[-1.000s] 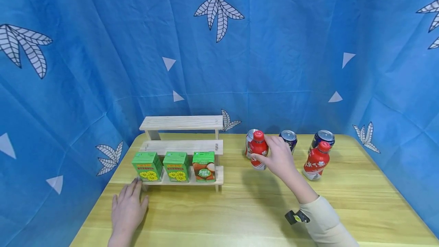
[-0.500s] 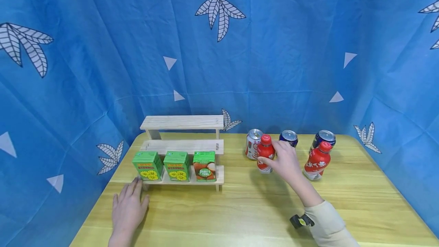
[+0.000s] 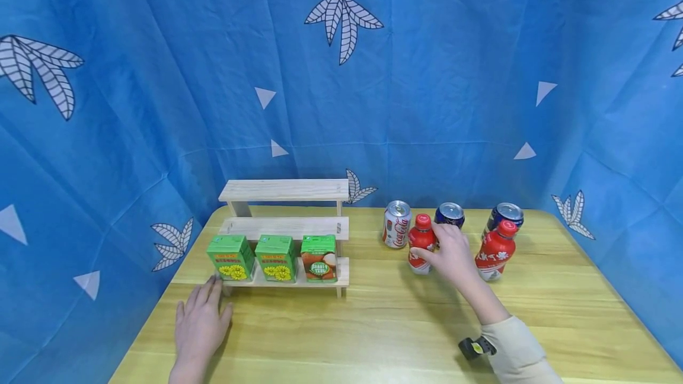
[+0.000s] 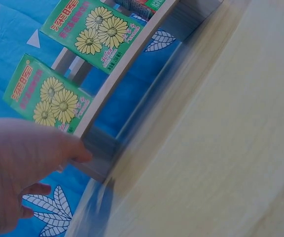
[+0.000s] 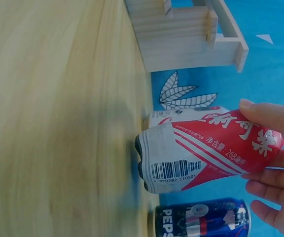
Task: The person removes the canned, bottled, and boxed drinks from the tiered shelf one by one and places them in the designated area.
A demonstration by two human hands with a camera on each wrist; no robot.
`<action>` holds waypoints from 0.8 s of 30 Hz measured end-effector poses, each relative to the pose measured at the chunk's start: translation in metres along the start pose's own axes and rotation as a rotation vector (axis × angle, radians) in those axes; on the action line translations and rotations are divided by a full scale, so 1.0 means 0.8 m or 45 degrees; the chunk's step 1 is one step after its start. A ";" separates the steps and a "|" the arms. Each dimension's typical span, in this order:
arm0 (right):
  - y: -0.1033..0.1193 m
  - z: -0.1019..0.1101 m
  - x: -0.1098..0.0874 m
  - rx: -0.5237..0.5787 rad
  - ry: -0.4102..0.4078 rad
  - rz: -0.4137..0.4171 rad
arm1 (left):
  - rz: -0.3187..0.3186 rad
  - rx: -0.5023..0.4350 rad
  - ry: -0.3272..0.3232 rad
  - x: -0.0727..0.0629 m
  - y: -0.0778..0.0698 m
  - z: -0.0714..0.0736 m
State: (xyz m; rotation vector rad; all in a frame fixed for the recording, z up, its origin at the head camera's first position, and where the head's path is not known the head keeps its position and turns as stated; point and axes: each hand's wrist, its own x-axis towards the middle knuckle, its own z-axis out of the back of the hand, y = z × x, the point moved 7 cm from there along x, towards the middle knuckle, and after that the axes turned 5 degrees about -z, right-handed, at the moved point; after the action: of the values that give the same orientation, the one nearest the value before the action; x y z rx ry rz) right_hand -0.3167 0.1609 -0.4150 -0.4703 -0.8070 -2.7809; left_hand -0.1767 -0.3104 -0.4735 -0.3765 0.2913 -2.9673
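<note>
My right hand (image 3: 450, 253) grips a small red and white drink bottle (image 5: 201, 153) between thumb and fingers around its upper part. Its base is close over the table in the right wrist view. My left hand (image 3: 200, 322) lies with fingers stretched out at the front left corner of the wooden tiered shelf (image 3: 283, 227); the left wrist view shows fingertips right at its end. On the lowest tier stand two green drink cartons with yellow flowers, a left one (image 3: 230, 258) and a middle one (image 3: 275, 258), and a third carton with fruit (image 3: 319, 258).
Behind the held bottle stand a white and red Coca-Cola can (image 3: 396, 225) and a dark blue Pepsi can (image 5: 203, 219). Another dark blue can (image 3: 504, 218) stands at the right, with a second red bottle (image 3: 495, 250) in front of it. A blue curtain (image 3: 341, 105) surrounds the table (image 3: 341, 336).
My right hand has carried the red bottle rightward and a little toward me, away from the Coca-Cola can, which now shows fully. My left hand has stayed at the shelf corner.
</note>
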 end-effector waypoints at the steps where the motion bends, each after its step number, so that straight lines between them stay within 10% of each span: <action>1: -0.001 0.000 -0.001 -0.002 0.002 -0.004 | 0.000 0.000 0.000 0.000 0.000 0.000; 24: -0.032 -0.004 -0.001 0.002 0.073 -0.082 | -0.016 0.001 -0.025 -0.001 -0.003 0.003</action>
State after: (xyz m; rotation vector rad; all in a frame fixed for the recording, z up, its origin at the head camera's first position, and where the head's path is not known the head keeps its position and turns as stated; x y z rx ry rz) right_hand -0.3239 0.1805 -0.4303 -0.3684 -0.8252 -2.8381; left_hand -0.1752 -0.3086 -0.4710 -0.4089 0.2872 -2.9736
